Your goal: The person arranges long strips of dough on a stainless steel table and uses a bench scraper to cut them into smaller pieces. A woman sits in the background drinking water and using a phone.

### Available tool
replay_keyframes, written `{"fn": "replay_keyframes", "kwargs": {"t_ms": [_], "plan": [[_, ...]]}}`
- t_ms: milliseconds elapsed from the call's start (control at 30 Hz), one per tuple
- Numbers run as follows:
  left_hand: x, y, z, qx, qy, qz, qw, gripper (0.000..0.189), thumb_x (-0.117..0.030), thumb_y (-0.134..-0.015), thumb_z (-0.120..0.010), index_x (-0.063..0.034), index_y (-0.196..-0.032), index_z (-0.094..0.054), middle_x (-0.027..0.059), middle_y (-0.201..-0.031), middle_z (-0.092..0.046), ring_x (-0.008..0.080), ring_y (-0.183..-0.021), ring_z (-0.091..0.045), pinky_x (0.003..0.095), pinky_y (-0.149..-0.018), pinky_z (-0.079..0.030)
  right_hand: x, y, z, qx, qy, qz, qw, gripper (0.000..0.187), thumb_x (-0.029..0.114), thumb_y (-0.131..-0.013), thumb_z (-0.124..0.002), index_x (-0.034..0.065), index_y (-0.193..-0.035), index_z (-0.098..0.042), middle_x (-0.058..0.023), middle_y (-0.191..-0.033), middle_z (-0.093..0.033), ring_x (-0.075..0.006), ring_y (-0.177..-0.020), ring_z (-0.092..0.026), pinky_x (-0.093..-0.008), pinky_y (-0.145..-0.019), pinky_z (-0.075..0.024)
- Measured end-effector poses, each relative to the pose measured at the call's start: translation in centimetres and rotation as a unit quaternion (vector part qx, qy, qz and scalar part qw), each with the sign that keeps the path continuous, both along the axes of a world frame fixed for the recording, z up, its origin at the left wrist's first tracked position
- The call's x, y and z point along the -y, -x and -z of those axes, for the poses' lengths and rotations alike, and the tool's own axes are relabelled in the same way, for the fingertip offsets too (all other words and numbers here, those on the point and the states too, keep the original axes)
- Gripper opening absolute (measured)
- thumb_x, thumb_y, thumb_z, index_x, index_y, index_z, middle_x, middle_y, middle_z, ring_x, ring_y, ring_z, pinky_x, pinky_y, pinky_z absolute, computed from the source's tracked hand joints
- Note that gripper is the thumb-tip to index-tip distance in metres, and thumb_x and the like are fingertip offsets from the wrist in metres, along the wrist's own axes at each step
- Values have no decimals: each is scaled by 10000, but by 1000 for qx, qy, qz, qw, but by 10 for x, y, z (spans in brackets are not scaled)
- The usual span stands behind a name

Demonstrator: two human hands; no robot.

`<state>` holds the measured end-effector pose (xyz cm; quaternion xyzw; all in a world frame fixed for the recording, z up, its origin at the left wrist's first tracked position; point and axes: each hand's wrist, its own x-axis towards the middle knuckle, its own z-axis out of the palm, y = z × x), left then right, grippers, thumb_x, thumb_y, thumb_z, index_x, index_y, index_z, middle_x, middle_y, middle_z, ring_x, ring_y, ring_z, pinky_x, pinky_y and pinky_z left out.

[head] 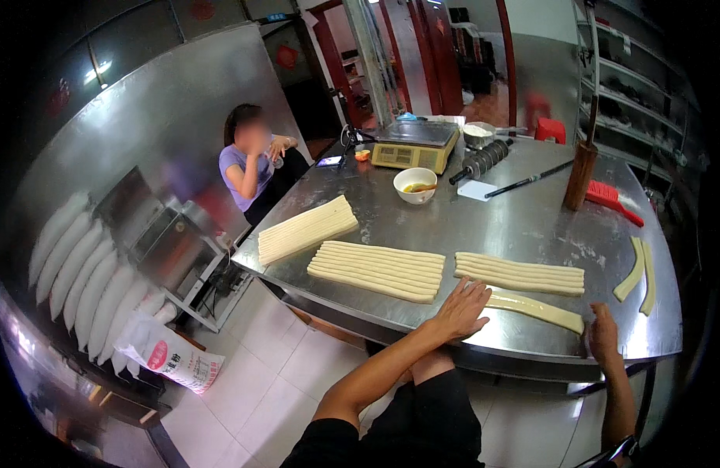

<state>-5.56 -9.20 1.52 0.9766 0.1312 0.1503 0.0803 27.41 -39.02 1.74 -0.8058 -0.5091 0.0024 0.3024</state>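
My left hand (462,310) rests over the left end of a flat, shiny dough strip (535,311), its fingers loosely spread near a row of dough ropes (519,274). At the strip's right end is my right hand (603,336), held on edge; whether it touches the dough cannot be told. Further left lie a wide row of dough ropes (376,270) and a slanted one (307,229). Two narrow dough strips (629,275) lie near the table's right edge. A white bowl (415,196) holds yellow liquid and a brush or spoon.
On the steel table (383,210) stand a yellow scale (415,153), a roller cutter (482,161), a thin black rod (529,179), an upright wooden-ended tool (581,175) and a red brush (614,202). A person (251,158) sits at the far left side. A flour sack (167,354) stands on the floor.
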Motion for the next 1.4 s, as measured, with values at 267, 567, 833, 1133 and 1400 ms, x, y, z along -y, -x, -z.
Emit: {"fn": "replay_keyframes", "kwargs": {"t_ms": [267,567,833,1133,1400], "plan": [[-15,-10,-3,-26,-24,-10,999,745,-411,-876,-742,56,-1415,-527,263,-1400,-579,424,-1402,-494,596,-1269,-229,-107,97,-28,99,121,-133,979,470,302,-892,-777,-29,-1177,-601,-262,-1135,-626,-449,-1045,-606,-566,-935,-473],[-23,-9,2,-44,-38,27,998,758,-427,-853,-763,24,-1418,-536,243,-1339,-617,406,-1370,-525,616,-1260,-223,-148,137,-7,77,36,-177,980,369,225,-846,-833,15,-1086,-646,-218,-1138,-590,-431,-1115,-557,-522,-958,-470],[-33,-4,9,-41,2,-27,999,456,-336,-784,-813,34,-1042,-749,246,-1219,-646,420,-1258,-566,516,-1157,-388,-160,151,-8,76,17,-205,976,287,213,-858,-828,21,-1005,-675,-190,-1044,-626,-416,-1046,-585,-504,-921,-483],[-26,22,17,50,-47,-17,998,283,-221,-884,-734,-24,-1066,-640,167,-1038,-681,369,-1056,-659,473,-959,-501,-180,172,-15,82,25,-251,964,453,205,-918,-769,17,-1306,-630,-217,-1238,-637,-423,-1185,-582,-494,-1018,-481],[-25,23,27,113,-43,-20,992,177,-199,-931,-677,-43,-1014,-676,135,-997,-674,333,-989,-657,458,-879,-533,-189,179,-12,214,-46,-310,925,150,142,-938,-656,35,-1038,-626,-164,-1033,-654,-367,-997,-605,-484,-937,-479]]}}
